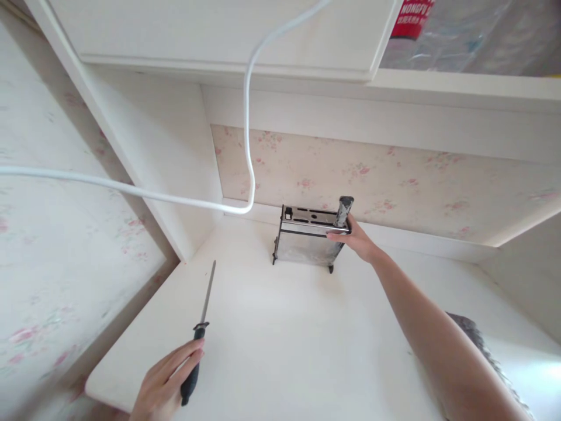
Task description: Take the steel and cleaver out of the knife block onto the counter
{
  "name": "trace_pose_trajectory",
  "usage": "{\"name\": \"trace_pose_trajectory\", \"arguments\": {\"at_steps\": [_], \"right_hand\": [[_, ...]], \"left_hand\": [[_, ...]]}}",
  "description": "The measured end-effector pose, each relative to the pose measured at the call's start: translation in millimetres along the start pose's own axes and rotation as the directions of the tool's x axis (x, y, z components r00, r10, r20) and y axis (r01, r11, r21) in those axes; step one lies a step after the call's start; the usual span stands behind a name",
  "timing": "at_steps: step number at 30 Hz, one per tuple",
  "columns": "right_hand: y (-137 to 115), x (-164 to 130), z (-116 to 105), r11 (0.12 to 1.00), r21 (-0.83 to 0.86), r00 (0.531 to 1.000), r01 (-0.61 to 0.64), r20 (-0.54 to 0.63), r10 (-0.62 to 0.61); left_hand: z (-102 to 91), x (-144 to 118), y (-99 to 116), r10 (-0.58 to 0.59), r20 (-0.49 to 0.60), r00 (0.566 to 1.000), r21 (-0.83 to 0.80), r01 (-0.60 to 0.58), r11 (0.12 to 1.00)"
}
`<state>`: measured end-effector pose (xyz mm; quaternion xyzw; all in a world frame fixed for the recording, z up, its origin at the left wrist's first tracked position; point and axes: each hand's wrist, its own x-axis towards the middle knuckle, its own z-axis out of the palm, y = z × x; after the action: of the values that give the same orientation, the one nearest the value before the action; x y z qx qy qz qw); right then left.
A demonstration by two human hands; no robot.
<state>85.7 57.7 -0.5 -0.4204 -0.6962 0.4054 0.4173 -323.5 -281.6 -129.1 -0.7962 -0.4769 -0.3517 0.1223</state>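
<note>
In the lower left, my left hand holds a honing steel by its black handle. Its thin metal rod points up and away, over the white surface. Farther off, near the back wall, my right hand grips the right end of a metal knife rack with black edges and slots in its top. A stout handle rises from the rack's right side beside my fingers; what is below it is hidden inside. The rack is upright on the white surface, and my right fingertips rest along its top front edge.
A white cable hangs across the upper left. Above are white cabinets, with a red-labelled package at the top right. A grey, fuzzy-edged item lies right of my right arm. Floral wallpaper covers the back wall.
</note>
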Motion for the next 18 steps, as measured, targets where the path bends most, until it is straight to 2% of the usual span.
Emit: {"name": "trace_pose_trajectory", "arguments": {"at_steps": [3,8,12,18], "right_hand": [[2,3,0,0.998,-0.055,0.998,0.008,-0.059,-0.011],[6,10,-2,0.998,-0.065,0.994,0.011,-0.104,-0.018],[16,26,-11,0.999,-0.054,0.986,0.003,-0.164,-0.012],[22,44,-30,0.998,-0.041,0.992,-0.046,-0.123,0.04]], "left_hand": [[7.0,-10,-2,-0.017,0.061,0.998,0.013,0.017,1.0],[13.8,-18,-6,-0.096,0.099,0.991,0.08,0.088,0.993],[17.1,-18,-11,-0.106,0.177,0.978,0.123,0.085,0.989],[17.7,-5,-14,-0.09,0.258,0.962,0.095,0.068,0.993]]}}
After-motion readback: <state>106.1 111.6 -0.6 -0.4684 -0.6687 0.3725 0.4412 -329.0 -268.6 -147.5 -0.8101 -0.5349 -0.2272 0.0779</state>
